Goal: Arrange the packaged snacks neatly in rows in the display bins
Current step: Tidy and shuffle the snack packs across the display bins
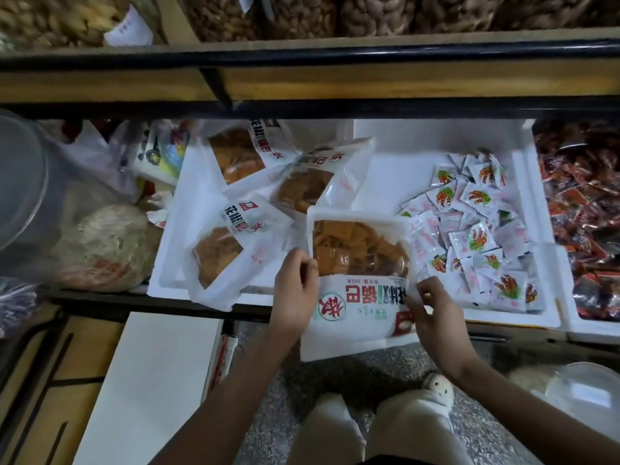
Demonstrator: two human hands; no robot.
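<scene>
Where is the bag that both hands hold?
Head view, lower centre: the bag lies over the front edge of the white bin, held by left hand and right hand, sachets at its right.

Head camera, steeply down, close over bins [543, 317].

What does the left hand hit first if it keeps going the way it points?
The left hand grips the held snack bag. Pushed on up and away, it likely meets the tilted bag in the white bin next. Depth is unclear.

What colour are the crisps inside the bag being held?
Orange-brown crisps, through the clear window of the snack bag; head view.
</scene>
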